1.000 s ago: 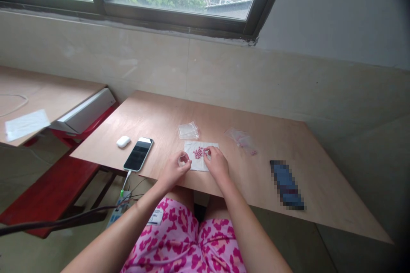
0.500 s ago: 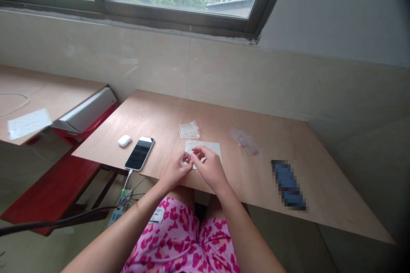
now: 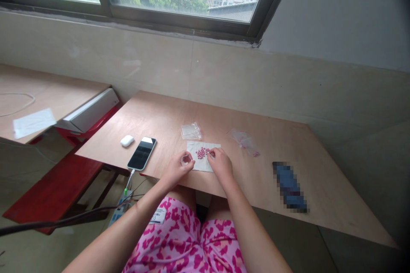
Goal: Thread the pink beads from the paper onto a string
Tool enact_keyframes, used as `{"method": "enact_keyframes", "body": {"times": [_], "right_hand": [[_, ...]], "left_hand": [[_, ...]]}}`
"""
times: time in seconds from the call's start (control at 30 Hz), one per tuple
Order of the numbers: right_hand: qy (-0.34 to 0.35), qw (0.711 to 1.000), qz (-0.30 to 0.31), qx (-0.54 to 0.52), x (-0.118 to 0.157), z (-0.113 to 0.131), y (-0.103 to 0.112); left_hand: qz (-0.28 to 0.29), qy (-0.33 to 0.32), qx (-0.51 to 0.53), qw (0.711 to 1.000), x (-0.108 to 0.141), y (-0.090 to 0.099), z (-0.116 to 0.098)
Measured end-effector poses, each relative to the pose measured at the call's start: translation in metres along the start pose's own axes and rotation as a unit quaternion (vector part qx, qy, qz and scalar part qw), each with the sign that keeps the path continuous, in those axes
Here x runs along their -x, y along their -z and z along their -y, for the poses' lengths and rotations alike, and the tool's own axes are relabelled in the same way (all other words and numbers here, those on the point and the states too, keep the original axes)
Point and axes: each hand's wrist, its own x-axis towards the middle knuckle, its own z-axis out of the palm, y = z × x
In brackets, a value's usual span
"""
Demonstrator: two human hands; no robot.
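On the paper square [image 3: 193, 147], pink beads [image 3: 202, 152] lie bunched — the right hand [image 3: 220, 164] has come back to them, fingertips [image 3: 210, 156] pinched at their edge, any bead held hidden — while the left hand [image 3: 175, 168] stays curled around a small clear cup [image 3: 185, 160].

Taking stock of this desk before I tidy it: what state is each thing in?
Left hand, curled around a small clear item
Right hand, fingertips at the edge of the pink pieces
Pink round pieces, heaped together on the paper
White paper sheet, lying flat
Clear plastic bags, lying flat in a small stack
Loose clear bag, lying flat, pink pieces at one end
Phone, face up, screen dark, cable plugged in
White earbud case, looks shut
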Motion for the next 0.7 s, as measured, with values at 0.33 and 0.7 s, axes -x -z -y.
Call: {"method": "enact_keyframes", "body": {"times": [0.33, 0.7], "right_hand": [[-0.018, 0.97, -0.001, -0.243, 0.011, 0.047, 0.03], [-0.004, 0.99, 0.017, -0.143, 0.007, 0.028, 0.015]], "left_hand": [[0.005, 0.007, -0.025, 1.0, -0.001, -0.001, 0.005], [0.002, 0.01, -0.034, 0.999, 0.0, 0.002, 0.0]]}}
